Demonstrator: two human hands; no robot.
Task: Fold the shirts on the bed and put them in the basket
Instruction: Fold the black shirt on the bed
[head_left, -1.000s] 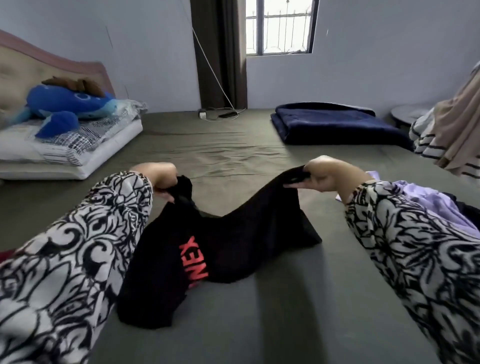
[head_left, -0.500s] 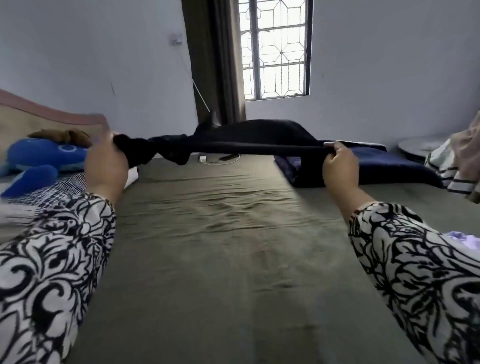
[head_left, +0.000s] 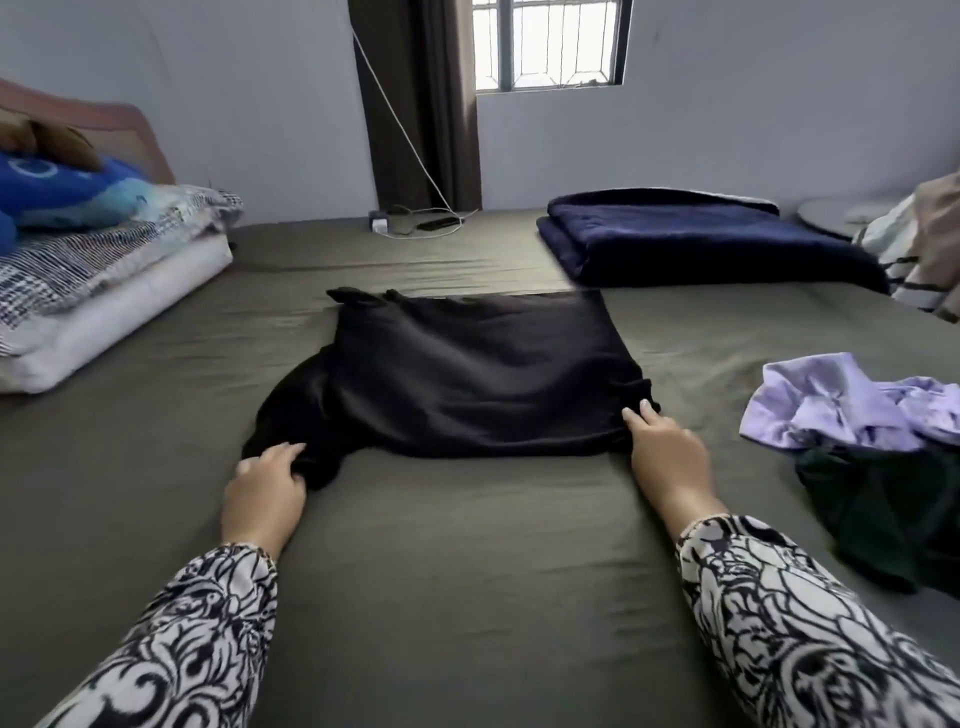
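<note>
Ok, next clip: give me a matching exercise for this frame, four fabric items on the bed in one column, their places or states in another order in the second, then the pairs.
Things:
1. black cotton shirt
2. folded navy blue blanket
3. crumpled lilac shirt
4. blue plush toy

Places or states:
A. piled at the right edge, on a dark green garment
B. on the pillows at far left
C. spread flat mid-bed, near corners gripped by left hand and right hand
D. lying below the window, far right

Pairs: 1-C, 2-D, 3-A, 4-B
</note>
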